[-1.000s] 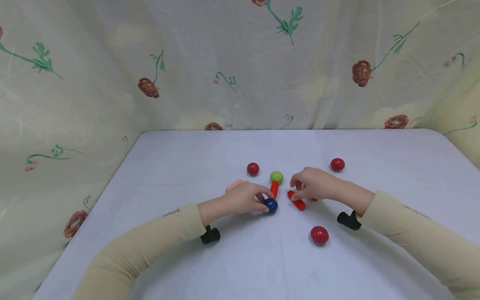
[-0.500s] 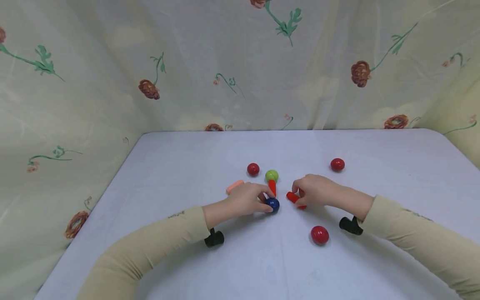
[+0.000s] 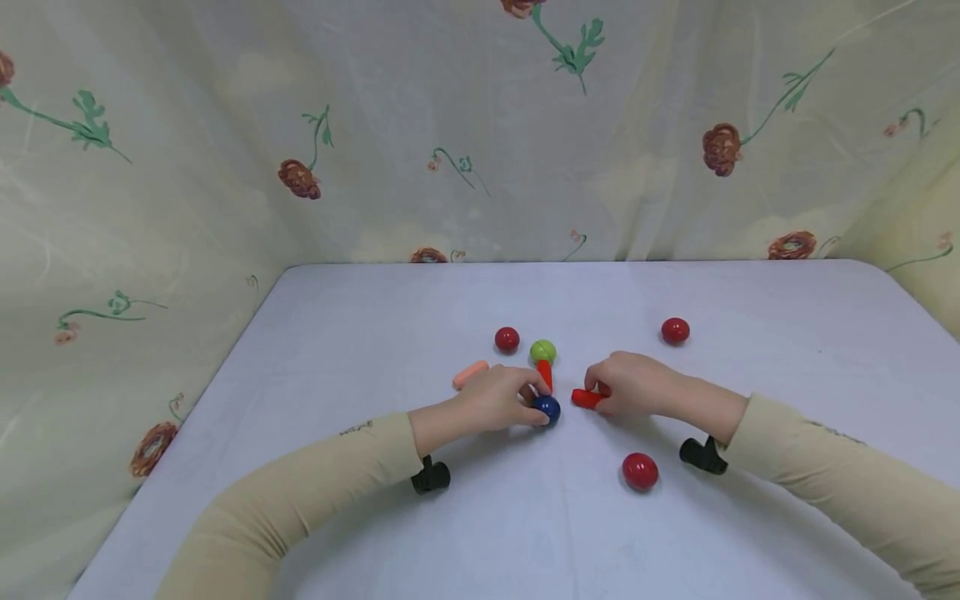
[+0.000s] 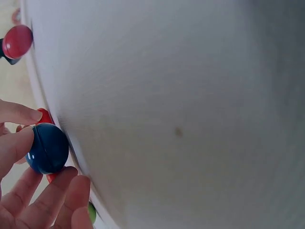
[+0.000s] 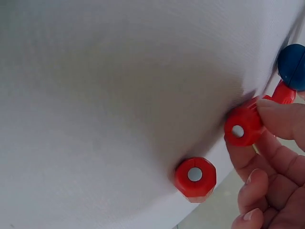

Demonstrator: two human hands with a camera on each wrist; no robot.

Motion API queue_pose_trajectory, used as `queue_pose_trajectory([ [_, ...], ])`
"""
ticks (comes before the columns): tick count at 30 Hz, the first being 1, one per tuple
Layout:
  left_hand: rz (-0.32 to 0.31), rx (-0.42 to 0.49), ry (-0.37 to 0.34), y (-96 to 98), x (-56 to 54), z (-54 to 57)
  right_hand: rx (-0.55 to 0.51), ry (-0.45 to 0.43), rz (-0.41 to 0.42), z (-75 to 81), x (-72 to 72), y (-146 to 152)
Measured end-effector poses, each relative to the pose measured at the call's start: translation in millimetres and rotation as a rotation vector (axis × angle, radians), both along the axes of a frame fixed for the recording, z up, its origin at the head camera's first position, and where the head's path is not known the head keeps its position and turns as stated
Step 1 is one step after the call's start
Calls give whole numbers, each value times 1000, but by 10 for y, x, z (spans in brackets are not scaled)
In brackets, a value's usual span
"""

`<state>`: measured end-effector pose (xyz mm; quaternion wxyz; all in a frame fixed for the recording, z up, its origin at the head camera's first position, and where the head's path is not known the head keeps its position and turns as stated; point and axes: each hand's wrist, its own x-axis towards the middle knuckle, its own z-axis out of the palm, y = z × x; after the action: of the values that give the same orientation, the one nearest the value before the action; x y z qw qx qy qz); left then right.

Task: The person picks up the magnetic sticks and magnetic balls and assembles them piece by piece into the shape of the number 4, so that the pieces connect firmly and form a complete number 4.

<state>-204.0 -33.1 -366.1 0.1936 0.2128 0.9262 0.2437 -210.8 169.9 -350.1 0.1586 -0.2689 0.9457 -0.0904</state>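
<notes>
My left hand (image 3: 498,398) pinches a dark blue ball (image 3: 547,410) between thumb and fingers, at the near end of a red rod (image 3: 545,375). At the far end of that rod sits a light green ball (image 3: 543,352). My right hand (image 3: 633,385) pinches a second red rod (image 3: 585,398) that points left toward the blue ball, a small gap between them. In the right wrist view this rod (image 5: 242,128) has a round silvery spot on its end. Another red piece (image 5: 195,177) with the same spot lies beside it, hidden by my hand in the head view.
Red balls rest on the white table (image 3: 375,317): one behind my left hand (image 3: 507,339), one at back right (image 3: 676,331), one in front of my right hand (image 3: 640,472). A peach-coloured rod (image 3: 470,374) lies behind my left hand. Flowered cloth (image 3: 495,125) hangs around.
My right hand has come slightly nearer and turned its red rod from slanted to nearly sideways. The blue ball has moved slightly right; the green ball and its rod have swung a little left.
</notes>
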Motion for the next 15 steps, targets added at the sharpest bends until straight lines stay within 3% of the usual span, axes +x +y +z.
queue_pose_trajectory([
  [5, -1, 1, -2, 4, -9, 0, -19, 47, 26, 25, 10, 19],
  [15, 0, 6, 5, -1, 0, -15, -100, 3, 116, 96, 48, 20],
])
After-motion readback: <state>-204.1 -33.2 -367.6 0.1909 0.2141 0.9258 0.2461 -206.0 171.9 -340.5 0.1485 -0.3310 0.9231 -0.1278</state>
